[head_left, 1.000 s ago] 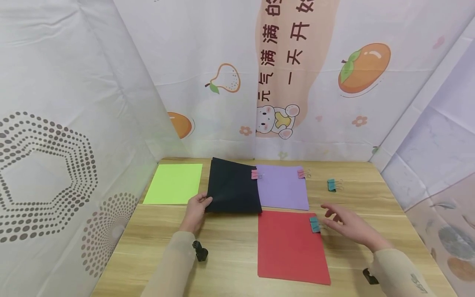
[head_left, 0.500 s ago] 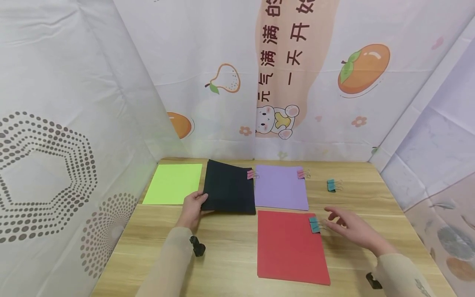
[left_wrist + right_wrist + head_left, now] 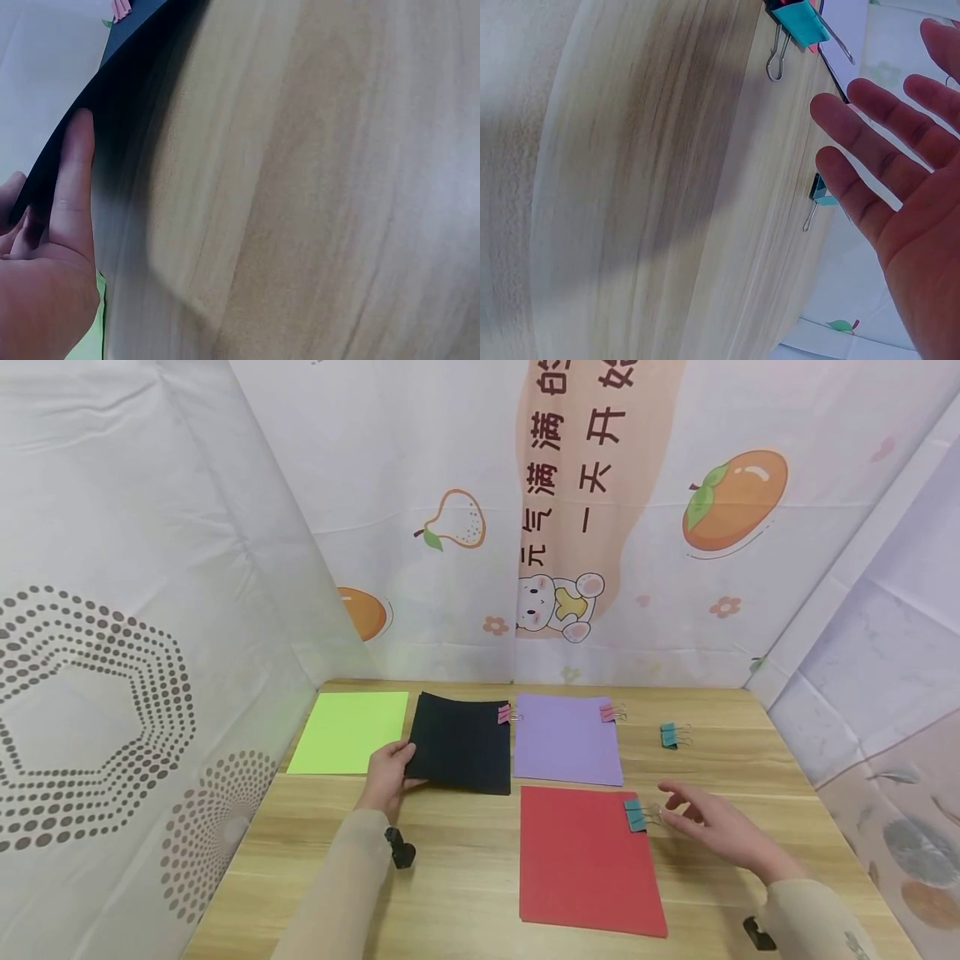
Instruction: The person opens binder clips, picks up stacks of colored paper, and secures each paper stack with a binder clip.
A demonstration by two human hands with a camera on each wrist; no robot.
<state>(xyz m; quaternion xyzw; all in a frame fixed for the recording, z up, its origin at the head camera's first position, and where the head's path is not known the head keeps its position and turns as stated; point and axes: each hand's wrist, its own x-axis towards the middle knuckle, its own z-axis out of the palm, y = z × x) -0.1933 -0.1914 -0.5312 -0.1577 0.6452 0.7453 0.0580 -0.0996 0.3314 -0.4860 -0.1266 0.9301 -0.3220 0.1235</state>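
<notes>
Paper (image 3: 459,747), black and stacked, sits between a lime-green square (image 3: 348,732) and purple sheets (image 3: 567,739), a pink clip (image 3: 503,715) at its upper right corner, as the left hand (image 3: 386,774) pinches its left edge, thumb above and fingers beneath, that side clear of the wooden table (image 3: 450,868). From my remote post I watch the right hand (image 3: 712,828), relaxed and gripping nothing, by the wire handles of a teal clip (image 3: 635,816) on red sheets (image 3: 588,864); I cannot tell whether they touch.
</notes>
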